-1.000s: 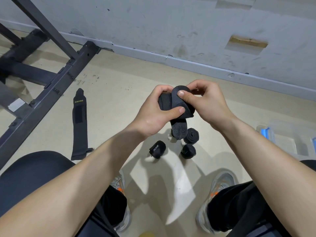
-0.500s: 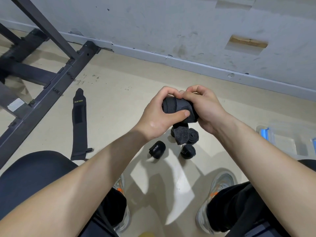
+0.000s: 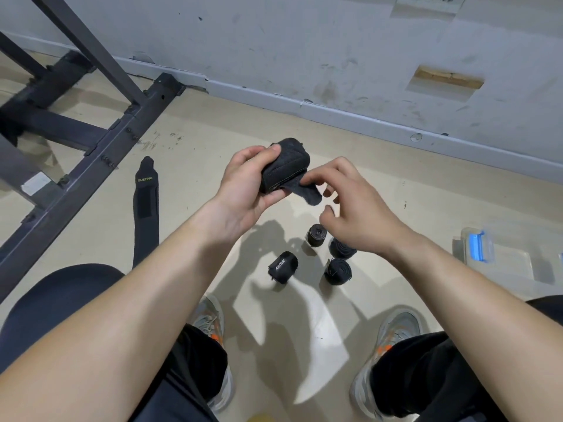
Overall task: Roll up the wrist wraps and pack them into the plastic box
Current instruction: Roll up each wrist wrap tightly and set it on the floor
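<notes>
On my feed from the head camera, a pale floor (image 3: 243, 123) meets a scuffed grey wall (image 3: 304, 41). A dark metal frame (image 3: 91, 153) runs across the left side. The seated person's two bare forearms reach forward over their knees, with grey shoes (image 3: 399, 327) planted below.

At the right edge the clear plastic box (image 3: 502, 263) sits on the floor, within reach I judge, so rolls can go straight in. No wrap is visible inside it. On the left a flat wrap (image 3: 146, 208) lies stretched out near the frame, not yet rolled.

The left hand (image 3: 243, 190) grips a nearly rolled wrap (image 3: 285, 172) in the air, fingers and thumb curled round it, probably to stop the coil springing loose. The right hand (image 3: 356, 208) is beside it with fingers loosely bent and holding nothing; its index fingertip (image 3: 307, 179) touches the loose tail (image 3: 306, 193) that hangs from the roll, likely ready to press it shut.

Below the hands, four finished rolls (image 3: 283, 267) stand in a small cluster on the floor between the feet, well apart from the box.
</notes>
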